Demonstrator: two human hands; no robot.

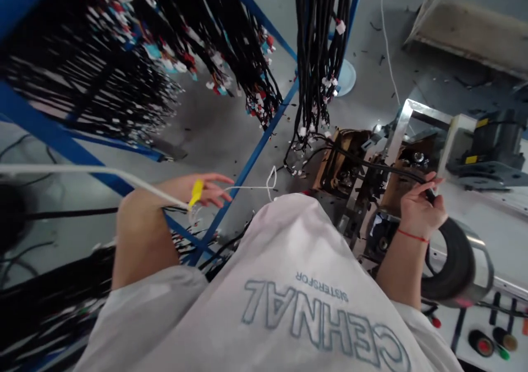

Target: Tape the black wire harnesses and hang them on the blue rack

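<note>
On the right, my right hand [424, 207] is closed around a black cable [379, 166], with a red string at the wrist. The cable runs left from my fingers across the machine towards a hanging bundle of black wire harnesses [315, 48]. My left hand [208, 190] is out to the left with its fingers stretched and apart. At its wrist are a yellow tag [197, 192] and a white cord [140, 181]. A thin white string [251, 187] runs from near the left fingers to a small loop.
Blue rack bars [264, 141] cross the middle and left, hung with many black harnesses [231, 42] with white and red connectors. A machine with a metal frame [429, 111], a black roll [457, 262] and control knobs [480, 343] stands at right. Scraps litter the grey floor [371, 75].
</note>
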